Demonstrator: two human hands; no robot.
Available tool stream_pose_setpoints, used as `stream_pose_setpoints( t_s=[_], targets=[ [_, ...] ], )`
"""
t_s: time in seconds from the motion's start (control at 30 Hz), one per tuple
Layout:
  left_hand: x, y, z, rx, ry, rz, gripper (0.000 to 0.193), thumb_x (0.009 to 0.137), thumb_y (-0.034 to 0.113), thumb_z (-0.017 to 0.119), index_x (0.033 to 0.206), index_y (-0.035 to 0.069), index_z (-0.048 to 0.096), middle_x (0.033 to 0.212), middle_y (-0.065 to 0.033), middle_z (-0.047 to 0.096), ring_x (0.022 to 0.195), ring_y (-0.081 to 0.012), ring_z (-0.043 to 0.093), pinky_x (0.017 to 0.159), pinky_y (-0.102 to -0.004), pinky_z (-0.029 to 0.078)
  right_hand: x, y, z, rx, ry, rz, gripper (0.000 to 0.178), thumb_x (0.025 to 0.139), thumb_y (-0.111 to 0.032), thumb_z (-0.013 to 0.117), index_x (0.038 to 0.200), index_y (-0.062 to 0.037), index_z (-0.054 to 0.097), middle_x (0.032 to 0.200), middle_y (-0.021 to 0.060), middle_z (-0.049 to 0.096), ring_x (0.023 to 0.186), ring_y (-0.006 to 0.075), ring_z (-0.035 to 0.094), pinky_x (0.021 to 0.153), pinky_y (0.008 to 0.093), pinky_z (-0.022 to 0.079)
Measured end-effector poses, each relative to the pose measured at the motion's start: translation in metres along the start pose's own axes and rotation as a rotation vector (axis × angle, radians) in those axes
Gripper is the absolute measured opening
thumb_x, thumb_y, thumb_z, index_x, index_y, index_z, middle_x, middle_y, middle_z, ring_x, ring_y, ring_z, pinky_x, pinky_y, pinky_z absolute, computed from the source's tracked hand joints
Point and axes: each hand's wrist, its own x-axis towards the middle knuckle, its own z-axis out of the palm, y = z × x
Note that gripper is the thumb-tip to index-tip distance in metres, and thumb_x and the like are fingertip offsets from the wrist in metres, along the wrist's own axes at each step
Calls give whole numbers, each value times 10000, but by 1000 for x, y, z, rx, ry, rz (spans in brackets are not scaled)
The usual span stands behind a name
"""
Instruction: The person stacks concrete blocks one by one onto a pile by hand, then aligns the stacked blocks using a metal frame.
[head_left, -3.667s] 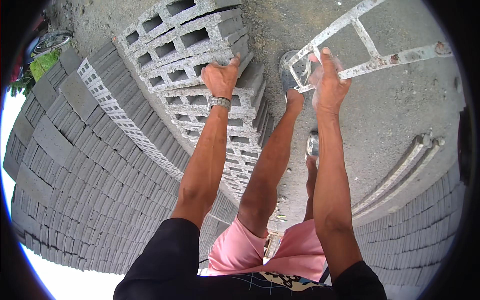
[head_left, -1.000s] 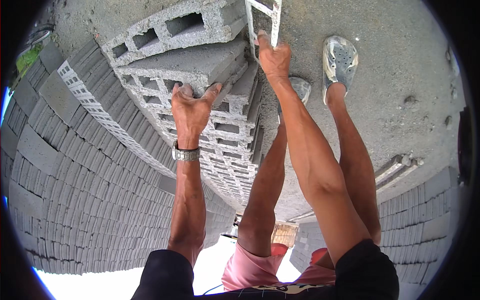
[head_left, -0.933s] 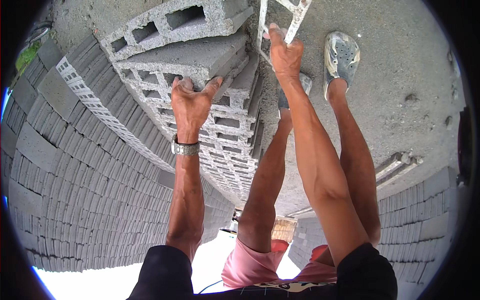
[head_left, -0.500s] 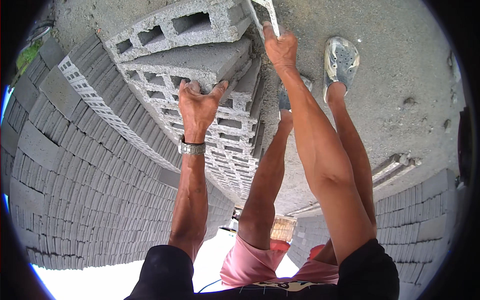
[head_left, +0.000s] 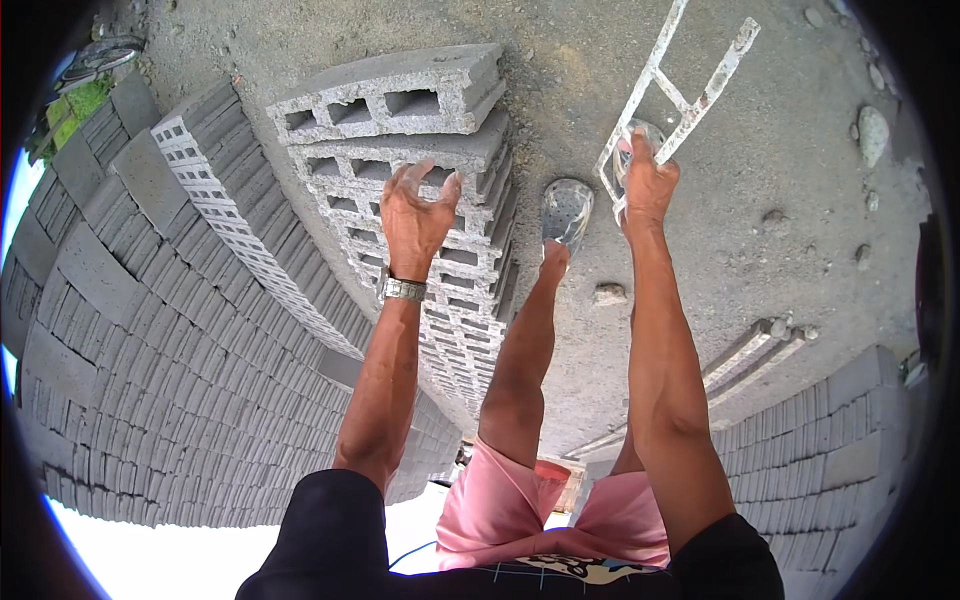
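Observation:
A tall stack of grey hollow concrete blocks [head_left: 400, 152] stands left of my feet, with the top block [head_left: 390, 92] set slightly askew on it. My left hand [head_left: 417, 222], a metal watch at its wrist, is in front of the stack's upper blocks. Its thumb and fingers are apart and hold nothing; whether the fingertips touch a block I cannot tell. Out to the right, my right hand [head_left: 650, 190] is closed around a worn white metal frame [head_left: 657, 82] with two long bars and a crosspiece. The frame is apart from the stack, above my right shoe.
Long rows of stacked grey blocks [head_left: 180, 350] fill the left side. More stacked blocks [head_left: 810, 450] stand at the lower right. Pale bars [head_left: 750, 350] lie on the gritty ground beside them. Loose stones [head_left: 874, 138] lie at the far right, and another stone [head_left: 610, 294] near my feet.
My left hand has come off the block it gripped, its fingers now apart. My right hand has swung right with the white metal frame, away from the stack. My feet stand differently.

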Motion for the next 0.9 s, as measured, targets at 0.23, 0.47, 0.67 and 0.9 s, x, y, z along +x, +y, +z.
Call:
stream_pose_setpoints(
  t_s=[0.23, 0.47, 0.67, 0.9],
  targets=[
    [88, 37, 14, 86, 105, 38, 690, 744, 570, 733, 969, -81, 686, 971, -281, 678, 1081, -376, 603, 1066, -481, 364, -21, -77, 29, 57, -86, -18, 306, 899, -272, 644, 820, 10, 734, 567, -57, 447, 543, 72, 381, 531, 272, 309],
    [108, 36, 50, 112, 88, -217, 615, 675, 560, 757, 698, -52, 690, 707, -195, 681, 791, -332, 658, 1107, -394, 274, 5, -92, 60, 157, -127, -87, 316, 881, -282, 692, 859, 33, 705, 586, -68, 414, 476, 45, 352, 432, 239, 276],
    [99, 12, 7, -128, 65, -212, 573, 658, 473, 821, 516, 25, 492, 512, -94, 522, 613, -293, 506, 1105, -369, 266, 18, -94, 101, 288, -148, -138, 317, 878, -268, 654, 786, 28, 720, 542, -43, 497, 461, 47, 364, 439, 270, 278],
    [84, 3, -29, -218, -11, -160, 551, 723, 356, 839, 511, 99, 401, 442, 3, 390, 459, -180, 321, 1113, -359, 246, 0, -112, 137, 354, -202, -186, 279, 919, -300, 649, 866, -35, 717, 629, -5, 518, 554, 141, 445, 552, 310, 386]
  ],
)
